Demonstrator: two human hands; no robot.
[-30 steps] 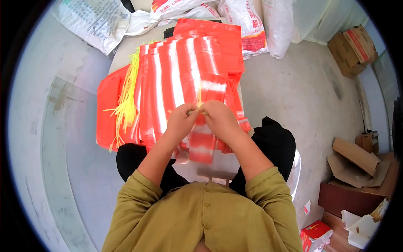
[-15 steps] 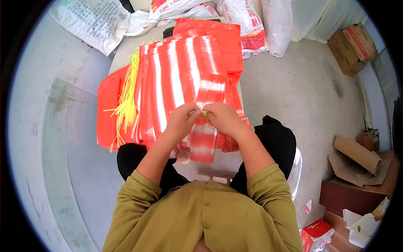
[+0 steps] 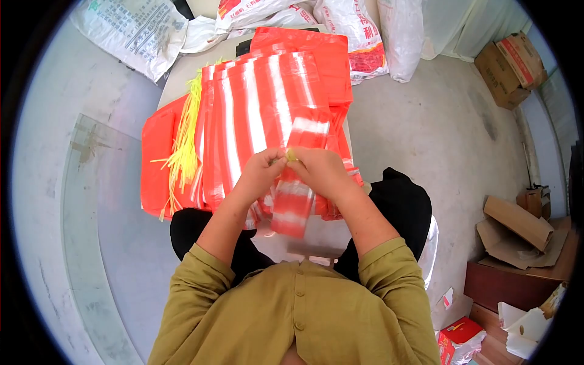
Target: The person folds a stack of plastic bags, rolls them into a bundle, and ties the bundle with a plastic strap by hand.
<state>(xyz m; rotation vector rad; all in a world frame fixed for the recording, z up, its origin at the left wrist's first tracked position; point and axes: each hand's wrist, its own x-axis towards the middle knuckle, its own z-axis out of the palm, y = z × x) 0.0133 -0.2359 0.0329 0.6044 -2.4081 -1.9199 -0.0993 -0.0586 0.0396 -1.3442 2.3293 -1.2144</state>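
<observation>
Both forearms angle inward from the near edge, elbows bent and set wide, so that the wrists converge over the near part of the counter (image 3: pixel 180 84). Olive sleeves (image 3: pixel 389 258) end around the elbows, leaving the forearms bare. The left hand (image 3: pixel 261 174) and the right hand (image 3: pixel 323 172) meet at the middle, backs facing up, fingers curled in and fingertips almost touching. Between them they pinch a small yellow tie (image 3: pixel 291 156), thumb against forefinger on each side; the ends of the tie are largely hidden by the fingers.

Beneath the hands lies a narrow red-and-clear striped bundle (image 3: pixel 291 210), its near end hanging toward the person's lap and its far end slanting right over the stack of striped plastic sheets (image 3: pixel 243 109). To the left of the stack's middle, loose yellow strands (image 3: pixel 187 149) drape over red plastic (image 3: pixel 159 161). The person's black-clad knees (image 3: pixel 398 204) flank the near edge. White printed sacks (image 3: pixel 350 36) stand at the far side.
</observation>
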